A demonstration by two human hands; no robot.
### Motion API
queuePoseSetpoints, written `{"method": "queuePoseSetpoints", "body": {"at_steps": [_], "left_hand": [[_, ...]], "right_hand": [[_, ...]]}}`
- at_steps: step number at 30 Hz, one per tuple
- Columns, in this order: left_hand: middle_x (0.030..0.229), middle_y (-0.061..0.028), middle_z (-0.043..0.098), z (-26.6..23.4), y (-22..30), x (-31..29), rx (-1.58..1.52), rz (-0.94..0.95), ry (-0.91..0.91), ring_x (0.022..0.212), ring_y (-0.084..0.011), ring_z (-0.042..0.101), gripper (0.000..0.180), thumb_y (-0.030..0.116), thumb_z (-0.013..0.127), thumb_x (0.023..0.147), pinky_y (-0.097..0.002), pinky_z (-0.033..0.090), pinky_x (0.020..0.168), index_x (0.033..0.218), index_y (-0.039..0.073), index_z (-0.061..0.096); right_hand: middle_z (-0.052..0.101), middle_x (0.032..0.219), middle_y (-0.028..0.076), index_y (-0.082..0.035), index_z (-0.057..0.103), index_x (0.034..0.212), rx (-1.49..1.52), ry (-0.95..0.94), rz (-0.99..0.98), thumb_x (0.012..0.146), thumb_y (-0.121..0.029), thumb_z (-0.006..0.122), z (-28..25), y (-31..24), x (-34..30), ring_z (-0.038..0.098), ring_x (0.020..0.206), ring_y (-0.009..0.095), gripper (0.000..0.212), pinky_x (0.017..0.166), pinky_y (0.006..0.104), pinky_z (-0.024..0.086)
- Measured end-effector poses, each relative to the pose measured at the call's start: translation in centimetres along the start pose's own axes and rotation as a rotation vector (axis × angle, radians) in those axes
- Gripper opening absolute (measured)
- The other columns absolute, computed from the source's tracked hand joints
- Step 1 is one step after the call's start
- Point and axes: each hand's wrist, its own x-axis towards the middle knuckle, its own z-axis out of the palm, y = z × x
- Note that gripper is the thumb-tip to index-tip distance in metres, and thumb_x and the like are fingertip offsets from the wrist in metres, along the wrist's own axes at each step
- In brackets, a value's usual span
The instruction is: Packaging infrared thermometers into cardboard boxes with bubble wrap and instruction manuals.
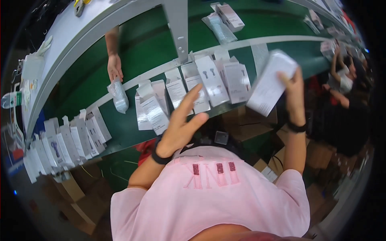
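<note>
Carton [270, 85] in right hand [296, 91]

From afar, I look through the head camera, steeply down past the pink shirt [217, 201], with the left hand [179, 126] and right hand [295, 90] near the lens. My view faces across the green bench [120, 138] (the fisheye bows its pale strip [297, 39]) to a distant co-worker [345, 80] at upper right.

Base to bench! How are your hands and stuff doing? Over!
Left hand open, empty. Right hand gripping tilted white carton. Co-worker's hand at bubble-wrapped packet, off left, not blocking.
</note>
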Motion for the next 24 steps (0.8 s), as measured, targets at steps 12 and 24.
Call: {"method": "queuePoseSetpoints", "body": {"at_steps": [12,24], "left_hand": [[0.127,-0.0103,0.059,0.8,4.8,3.7,0.110,-0.272,0.272,0.118,-0.0210,0.053,0.044,0.016,0.065,0.089,-0.0366,0.039,0.102,0.129,0.000,0.054],[0.128,-0.0117,0.057,7.0,0.9,8.7,-0.070,-0.214,0.271,0.121,-0.0208,0.052,0.057,0.014,0.064,0.088,-0.0360,0.038,0.104,0.140,0.005,0.042]], "right_hand": [[0.050,0.130,0.029,0.008,0.044,0.131,-1.194,0.421,-0.242,0.067,-0.058,0.077,-6.7,19.9,27.7,0.046,0.123,0.042,0.098,0.101,0.0456,0.040],[0.057,0.115,0.019,0.005,0.045,0.122,-0.479,-0.163,-0.243,0.065,-0.023,0.079,6.3,16.6,29.4,0.059,0.102,0.025,0.072,0.088,0.0345,0.047]]}}
